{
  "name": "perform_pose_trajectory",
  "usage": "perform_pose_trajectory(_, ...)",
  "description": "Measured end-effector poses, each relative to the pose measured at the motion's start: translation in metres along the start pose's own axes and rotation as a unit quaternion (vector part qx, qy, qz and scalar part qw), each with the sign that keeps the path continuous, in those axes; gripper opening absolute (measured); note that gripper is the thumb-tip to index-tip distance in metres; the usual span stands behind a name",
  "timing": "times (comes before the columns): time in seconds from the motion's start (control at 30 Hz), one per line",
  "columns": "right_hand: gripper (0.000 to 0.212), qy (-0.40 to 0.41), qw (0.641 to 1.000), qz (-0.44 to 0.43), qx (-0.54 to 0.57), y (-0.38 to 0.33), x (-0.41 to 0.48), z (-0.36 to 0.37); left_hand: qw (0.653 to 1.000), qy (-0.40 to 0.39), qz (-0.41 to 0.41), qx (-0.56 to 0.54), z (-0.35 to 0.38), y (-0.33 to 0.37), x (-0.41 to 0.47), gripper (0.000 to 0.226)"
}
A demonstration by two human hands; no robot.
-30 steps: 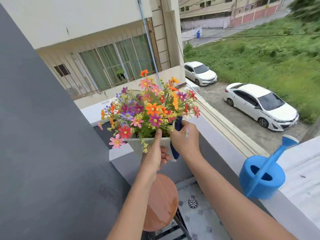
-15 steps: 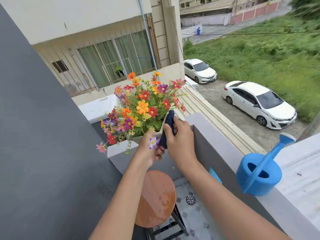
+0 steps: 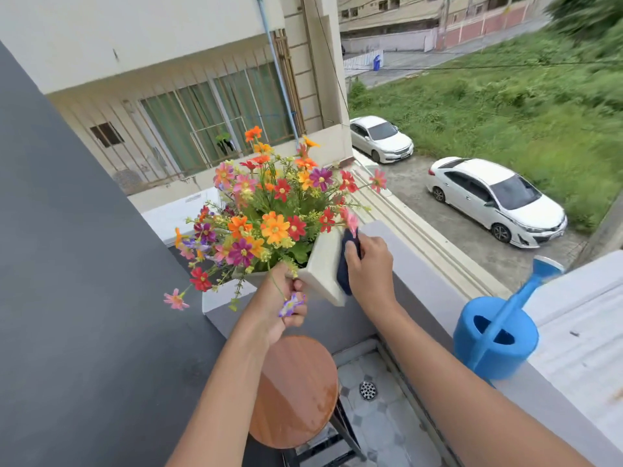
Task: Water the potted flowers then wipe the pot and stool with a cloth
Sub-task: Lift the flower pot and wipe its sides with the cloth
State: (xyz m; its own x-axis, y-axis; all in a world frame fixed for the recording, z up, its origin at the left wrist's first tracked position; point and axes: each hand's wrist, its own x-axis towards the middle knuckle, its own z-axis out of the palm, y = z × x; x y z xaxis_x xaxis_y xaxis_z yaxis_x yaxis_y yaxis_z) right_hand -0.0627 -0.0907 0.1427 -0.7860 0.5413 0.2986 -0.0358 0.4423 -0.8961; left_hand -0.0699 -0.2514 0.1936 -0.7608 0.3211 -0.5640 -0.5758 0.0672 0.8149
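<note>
A square white pot [image 3: 323,264] full of mixed orange, red, pink and purple flowers [image 3: 274,210] is lifted in the air above a round wooden stool [image 3: 296,392]. It is tilted to the left. My left hand [image 3: 281,303] grips the pot's near lower corner from below. My right hand [image 3: 369,264] presses a dark blue cloth [image 3: 344,264] flat against the pot's right side wall. The stool's seat shows a wet sheen on its right part.
A blue watering can [image 3: 495,335] stands on the grey parapet ledge [image 3: 424,281] at the right. A dark grey wall [image 3: 67,298] closes the left side. Below the stool is a tiled floor with a round drain [image 3: 368,389]. Beyond the ledge is a drop to parked cars.
The pot has been turned and tilted further left, showing its right side wall. My right hand with the cloth has slid along that wall. My left hand shifted under the corner.
</note>
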Motion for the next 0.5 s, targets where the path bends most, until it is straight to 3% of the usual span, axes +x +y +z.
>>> perform_pose_trajectory(0.07,0.039,-0.017,1.0,-0.009,0.004,0.0,-0.021,0.002,1.0,0.023,0.015,-0.009,-0.003,0.001,0.002,0.027)
perform_pose_trajectory(0.17,0.024,-0.019,1.0,-0.009,0.009,-0.01,-0.04,0.0,0.999,0.042,0.021,0.003,-0.009,0.0,0.004,0.031)
perform_pose_trajectory(0.3,0.014,0.006,0.995,-0.032,0.092,-0.045,-0.05,-0.002,0.997,0.069,0.044,0.009,0.004,-0.006,0.005,0.036)
perform_pose_trajectory(0.5,0.024,0.04,0.995,-0.028,0.089,-0.056,-0.005,-0.007,0.999,0.035,0.018,0.002,0.009,-0.009,0.001,0.03)
